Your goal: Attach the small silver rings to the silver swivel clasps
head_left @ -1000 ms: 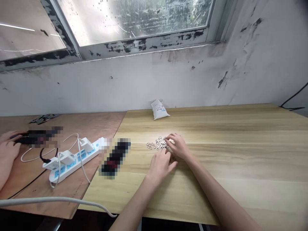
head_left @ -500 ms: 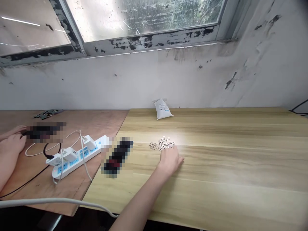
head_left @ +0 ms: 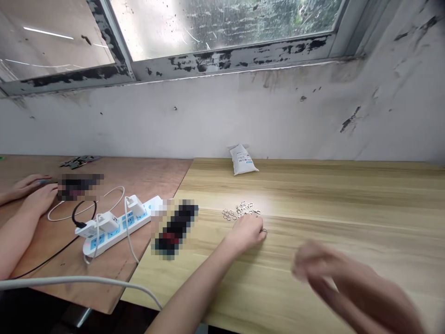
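Observation:
My left hand (head_left: 246,229) rests on the light wooden table, its fingers bent and closed. A small metal ring (head_left: 265,232) shows at its thumb tip, gripped there. Just beyond those fingers lies a small heap of silver lobster clasps (head_left: 249,204), partly covered by the hand. Several loose metal rings (head_left: 228,215) lie to the left of the clasps. Over the right part of the table is my right hand (head_left: 325,271), smeared by motion, so I cannot make out whether its fingers hold anything.
A white printed packet (head_left: 243,160) lies near the wall. A white power strip (head_left: 121,229) with plugs and cables spans the brown table at left. A pixelated dark object (head_left: 177,228) lies beside it. Another person's hands (head_left: 40,197) are at far left.
My right hand has come into view from the right. The left hand stays by the clasps, and a ring now shows at its thumb. The view has shifted slightly left.

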`<state>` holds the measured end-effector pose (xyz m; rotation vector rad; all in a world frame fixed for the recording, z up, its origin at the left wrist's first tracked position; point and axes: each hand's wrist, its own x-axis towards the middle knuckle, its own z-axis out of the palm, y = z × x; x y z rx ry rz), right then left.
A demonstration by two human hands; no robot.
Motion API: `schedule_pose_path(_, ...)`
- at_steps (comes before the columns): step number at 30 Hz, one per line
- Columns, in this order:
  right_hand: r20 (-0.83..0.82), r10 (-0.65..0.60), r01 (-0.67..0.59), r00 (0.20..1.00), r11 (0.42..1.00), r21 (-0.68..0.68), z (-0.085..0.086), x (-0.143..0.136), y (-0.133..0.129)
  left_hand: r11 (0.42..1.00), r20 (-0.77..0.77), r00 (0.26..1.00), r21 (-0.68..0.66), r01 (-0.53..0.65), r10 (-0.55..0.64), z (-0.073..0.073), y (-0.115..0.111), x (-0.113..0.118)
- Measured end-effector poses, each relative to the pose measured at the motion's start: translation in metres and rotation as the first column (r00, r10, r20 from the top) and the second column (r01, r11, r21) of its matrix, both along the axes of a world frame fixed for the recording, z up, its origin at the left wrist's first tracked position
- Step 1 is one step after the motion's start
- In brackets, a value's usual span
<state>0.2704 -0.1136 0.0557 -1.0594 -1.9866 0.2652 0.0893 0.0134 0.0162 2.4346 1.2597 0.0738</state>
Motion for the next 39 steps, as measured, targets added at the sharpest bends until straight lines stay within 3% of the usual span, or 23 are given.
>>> schedule_pose_path(2, -0.013, -0.006, 0.004, 1.0, 0.99, -0.144, -0.013, -0.001, 0.03, 1.0, 0.023, 1.0, -0.017, 0.01, -0.009, 0.0, 0.002, -0.001)
schedule_pose_path(5, -0.02, -0.053, 0.044, 0.998, 0.948, -0.314, -0.047, 0.003, 0.067, 0.998, 0.065, 0.997, -0.041, 0.042, -0.04, -0.001, 0.005, -0.001)
schedule_pose_path(8, 0.007, -0.06, 0.057, 0.998, 0.909, -0.413, -0.075, 0.008, 0.082, 0.994, 0.102, 0.992, -0.077, 0.076, -0.068, -0.003, 0.009, -0.003)
schedule_pose_path(10, 0.022, -0.057, 0.061, 0.998, 0.894, -0.443, -0.082, 0.009, 0.084, 0.991, 0.136, 0.987, -0.095, 0.094, -0.08, -0.004, 0.011, -0.006)
schedule_pose_path(13, 0.025, -0.031, 0.039, 0.999, 0.882, -0.47, -0.079, 0.005, 0.085, 0.988, 0.222, 0.97, -0.098, 0.121, -0.097, -0.008, 0.014, -0.015)
schedule_pose_path(17, -0.071, 0.088, -0.112, 0.994, 0.834, -0.54, -0.067, -0.009, 0.09, 0.985, 0.366, 0.926, -0.097, 0.143, -0.098, -0.013, 0.014, -0.032)
schedule_pose_path(18, -0.102, 0.119, -0.156, 0.988, 0.821, -0.549, -0.065, -0.015, 0.092, 0.986, 0.426, 0.901, -0.099, 0.132, -0.078, -0.015, 0.014, -0.036)
schedule_pose_path(21, -0.184, 0.156, -0.231, 0.971, 0.815, -0.531, -0.061, -0.034, 0.101, 0.981, 0.671, 0.735, -0.19, 0.049, 0.093, -0.019, 0.012, -0.051)
schedule_pose_path(23, -0.215, 0.161, -0.251, 0.963, 0.828, -0.501, -0.063, -0.047, 0.108, 0.969, 0.73, 0.66, -0.247, 0.013, 0.177, -0.021, 0.011, -0.06)
schedule_pose_path(25, -0.227, 0.151, -0.244, 0.962, 0.848, -0.47, -0.067, -0.056, 0.115, 0.961, 0.745, 0.631, -0.278, -0.002, 0.217, -0.023, 0.011, -0.068)
schedule_pose_path(31, -0.322, 0.175, -0.315, 0.93, 0.83, -0.461, -0.08, -0.063, 0.128, 0.968, 0.749, 0.625, -0.246, -0.048, 0.221, -0.033, 0.015, -0.078)
schedule_pose_path(39, -0.284, 0.112, -0.235, 0.952, 0.862, -0.45, -0.086, -0.066, 0.121, 0.99, 0.693, 0.707, -0.091, -0.104, 0.138, -0.036, 0.009, -0.076)
